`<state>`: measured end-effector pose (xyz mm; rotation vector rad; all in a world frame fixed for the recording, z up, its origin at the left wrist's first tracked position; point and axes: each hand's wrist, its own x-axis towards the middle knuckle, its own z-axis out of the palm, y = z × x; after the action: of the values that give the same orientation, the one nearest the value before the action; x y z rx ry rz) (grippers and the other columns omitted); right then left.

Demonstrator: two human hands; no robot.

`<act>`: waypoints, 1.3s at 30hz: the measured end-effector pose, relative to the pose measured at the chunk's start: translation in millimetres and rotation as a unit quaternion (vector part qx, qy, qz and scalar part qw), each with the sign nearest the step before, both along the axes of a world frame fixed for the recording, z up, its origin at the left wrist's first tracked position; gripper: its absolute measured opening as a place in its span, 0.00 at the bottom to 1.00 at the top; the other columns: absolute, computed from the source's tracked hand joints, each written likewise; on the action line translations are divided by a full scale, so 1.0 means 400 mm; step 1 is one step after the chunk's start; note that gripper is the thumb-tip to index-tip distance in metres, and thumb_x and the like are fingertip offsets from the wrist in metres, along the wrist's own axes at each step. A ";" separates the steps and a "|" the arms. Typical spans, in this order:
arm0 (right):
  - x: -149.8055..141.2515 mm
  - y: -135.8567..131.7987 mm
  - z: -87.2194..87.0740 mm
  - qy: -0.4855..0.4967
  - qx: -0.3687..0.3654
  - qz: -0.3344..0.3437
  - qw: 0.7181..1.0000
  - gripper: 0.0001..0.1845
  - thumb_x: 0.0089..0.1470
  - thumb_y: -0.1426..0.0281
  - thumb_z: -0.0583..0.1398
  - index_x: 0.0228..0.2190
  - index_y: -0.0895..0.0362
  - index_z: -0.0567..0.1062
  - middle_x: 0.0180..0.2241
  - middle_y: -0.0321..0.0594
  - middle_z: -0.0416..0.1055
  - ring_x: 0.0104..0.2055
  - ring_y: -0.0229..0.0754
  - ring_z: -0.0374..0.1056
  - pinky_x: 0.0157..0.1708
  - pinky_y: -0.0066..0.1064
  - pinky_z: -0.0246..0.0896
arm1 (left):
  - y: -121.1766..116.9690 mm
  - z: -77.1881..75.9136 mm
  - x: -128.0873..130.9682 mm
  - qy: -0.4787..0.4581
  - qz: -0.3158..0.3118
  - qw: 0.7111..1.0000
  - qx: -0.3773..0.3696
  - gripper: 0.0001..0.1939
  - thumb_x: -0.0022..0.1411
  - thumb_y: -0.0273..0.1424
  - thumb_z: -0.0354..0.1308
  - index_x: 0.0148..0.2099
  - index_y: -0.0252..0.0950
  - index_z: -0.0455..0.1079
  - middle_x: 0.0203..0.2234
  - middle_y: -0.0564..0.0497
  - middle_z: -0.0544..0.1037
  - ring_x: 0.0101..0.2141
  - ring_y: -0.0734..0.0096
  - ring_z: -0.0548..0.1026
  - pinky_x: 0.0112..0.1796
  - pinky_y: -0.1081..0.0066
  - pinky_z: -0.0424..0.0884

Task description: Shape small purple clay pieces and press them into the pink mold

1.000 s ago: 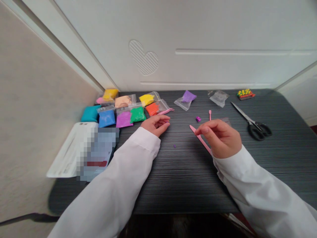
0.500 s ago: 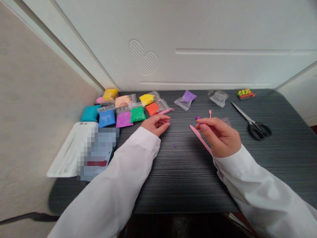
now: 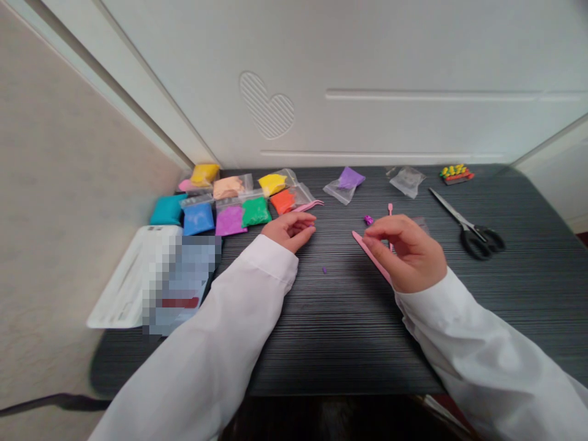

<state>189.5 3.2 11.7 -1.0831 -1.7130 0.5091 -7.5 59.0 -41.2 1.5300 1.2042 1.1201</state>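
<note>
My left hand rests on the dark table, fingers curled and thumb near the index finger. A tiny purple bit of clay shows at its fingertips. My right hand hovers above a pink clay knife, thumb and index tips brought together; anything between them is too small to make out. Just beyond these fingertips a small purple clay piece lies on the table. A purple crumb lies between the hands. A slim pink tool is partly hidden behind my right hand.
Bags of coloured clay, including a green one, cluster at the left beside pink tweezers. A purple clay bag and clear bag lie at the back. Scissors and a red-yellow-green clay model are right.
My right hand's fingertips have drawn back slightly from the small purple clay piece, which now shows fully. The purple seen between those fingers is no longer visible. My left hand stays put.
</note>
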 end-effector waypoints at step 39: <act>0.005 0.012 -0.031 -0.284 0.004 0.010 0.959 0.09 0.48 0.68 0.55 0.33 0.55 0.72 0.32 0.41 0.68 0.36 0.41 0.62 0.37 0.35 0.55 | 0.000 0.001 -0.002 0.023 0.001 1.000 0.001 0.13 0.44 0.31 0.58 0.35 0.33 0.70 0.25 0.50 0.73 0.26 0.76 0.70 0.30 0.75 0.69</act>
<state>191.4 8.1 -0.7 -1.2872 -2.2198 0.2057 -8.2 59.0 -40.7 1.5649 1.2352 1.0932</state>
